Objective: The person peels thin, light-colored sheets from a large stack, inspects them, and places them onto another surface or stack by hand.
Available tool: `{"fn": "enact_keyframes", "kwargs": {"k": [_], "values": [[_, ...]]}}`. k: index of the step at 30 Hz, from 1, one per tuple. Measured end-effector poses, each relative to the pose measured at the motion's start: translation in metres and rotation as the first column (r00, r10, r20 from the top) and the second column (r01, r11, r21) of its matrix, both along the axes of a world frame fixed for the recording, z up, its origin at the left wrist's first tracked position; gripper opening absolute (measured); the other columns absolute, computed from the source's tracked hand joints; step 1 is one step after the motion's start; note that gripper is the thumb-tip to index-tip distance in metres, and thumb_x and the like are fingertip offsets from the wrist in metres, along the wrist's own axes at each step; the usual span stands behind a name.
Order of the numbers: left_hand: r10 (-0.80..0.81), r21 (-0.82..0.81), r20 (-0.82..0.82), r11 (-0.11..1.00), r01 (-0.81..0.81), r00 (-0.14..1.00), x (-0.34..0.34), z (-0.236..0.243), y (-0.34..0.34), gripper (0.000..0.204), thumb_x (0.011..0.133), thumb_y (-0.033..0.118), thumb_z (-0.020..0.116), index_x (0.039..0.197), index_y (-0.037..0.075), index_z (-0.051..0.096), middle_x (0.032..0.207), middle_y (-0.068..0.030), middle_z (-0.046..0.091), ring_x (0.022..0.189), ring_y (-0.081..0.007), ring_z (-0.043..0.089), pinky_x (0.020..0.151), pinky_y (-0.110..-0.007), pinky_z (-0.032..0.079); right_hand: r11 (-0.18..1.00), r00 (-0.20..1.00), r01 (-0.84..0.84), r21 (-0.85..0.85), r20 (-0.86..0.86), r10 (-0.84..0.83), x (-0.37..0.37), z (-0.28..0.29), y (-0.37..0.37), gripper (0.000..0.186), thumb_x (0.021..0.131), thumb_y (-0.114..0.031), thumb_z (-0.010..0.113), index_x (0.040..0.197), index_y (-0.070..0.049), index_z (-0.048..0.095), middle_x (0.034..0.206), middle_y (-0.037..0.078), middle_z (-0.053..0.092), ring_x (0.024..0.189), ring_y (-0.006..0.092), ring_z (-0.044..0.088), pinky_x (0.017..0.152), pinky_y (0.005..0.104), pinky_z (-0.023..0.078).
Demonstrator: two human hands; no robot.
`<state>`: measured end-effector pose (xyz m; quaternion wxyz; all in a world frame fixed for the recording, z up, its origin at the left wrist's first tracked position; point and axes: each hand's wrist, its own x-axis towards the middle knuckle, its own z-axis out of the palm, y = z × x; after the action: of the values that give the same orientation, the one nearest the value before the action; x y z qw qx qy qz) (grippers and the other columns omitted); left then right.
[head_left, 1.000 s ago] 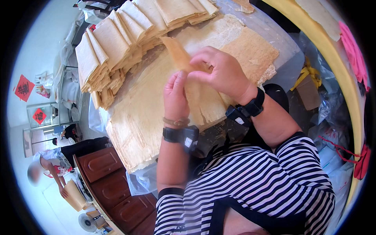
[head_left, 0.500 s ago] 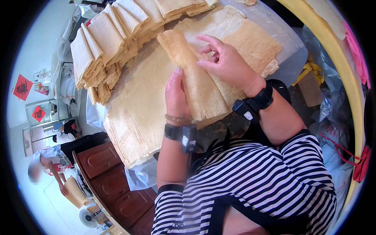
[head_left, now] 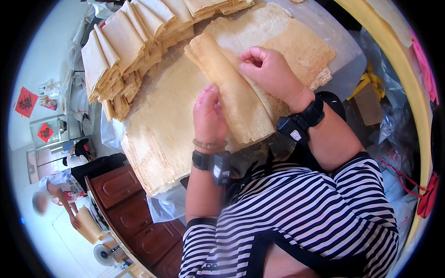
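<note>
Spreading across the clear-plastic-covered worktable (head_left: 338,51), a broad stack of thin tan sheets (head_left: 157,139) is bearing the half-folded tan sheet (head_left: 234,92), which risks cracking since the left hand (head_left: 209,116) is pressing flat while the right hand (head_left: 273,74) is pinching its fold.

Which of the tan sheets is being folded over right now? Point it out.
The long folded sheet lying between the left hand and right hand. It sits on the flat stack; the folded bundles lie untouched at the far edge.
</note>
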<state>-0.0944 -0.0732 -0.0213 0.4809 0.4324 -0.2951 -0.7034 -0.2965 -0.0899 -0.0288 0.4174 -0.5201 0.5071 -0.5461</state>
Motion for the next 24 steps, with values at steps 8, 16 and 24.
{"fn": "enact_keyframes", "kwargs": {"k": [8,16,24], "values": [[0.119,-0.006,0.032,0.993,-0.119,0.992,0.008,0.004,-0.001,0.017,0.099,0.009,0.062,0.113,0.001,0.065,0.101,-0.0026,0.069,0.090,-0.0104,0.066,0.082,-0.023,0.053,0.996,0.998,0.070,0.052,0.004,-0.070,-0.003,-0.004,-0.005,0.029,0.088,-0.015,0.065,0.109,0.004,0.070,0.096,0.018,0.075,0.087,0.0228,0.072,0.082,0.0329,0.056],[0.044,-0.076,0.131,0.996,-0.034,0.990,0.023,0.021,-0.005,0.019,0.099,0.011,0.064,0.115,0.002,0.065,0.101,-0.0013,0.070,0.087,-0.0079,0.065,0.076,-0.023,0.052,1.000,0.988,0.013,0.006,-0.154,-0.012,-0.003,-0.011,-0.010,0.030,0.088,-0.017,0.062,0.111,0.000,0.069,0.097,0.021,0.073,0.090,0.0331,0.071,0.082,0.0381,0.055],[0.031,-0.173,0.385,0.984,0.039,0.923,-0.009,0.035,-0.021,0.021,0.098,0.020,0.070,0.113,0.004,0.071,0.093,0.0011,0.073,0.071,-0.0039,0.063,0.060,-0.020,0.047,1.000,0.963,-0.010,-0.018,-0.270,0.005,0.004,0.017,-0.001,0.032,0.088,-0.031,0.067,0.105,-0.004,0.071,0.093,0.019,0.073,0.088,0.0381,0.069,0.078,0.0425,0.054]]}}
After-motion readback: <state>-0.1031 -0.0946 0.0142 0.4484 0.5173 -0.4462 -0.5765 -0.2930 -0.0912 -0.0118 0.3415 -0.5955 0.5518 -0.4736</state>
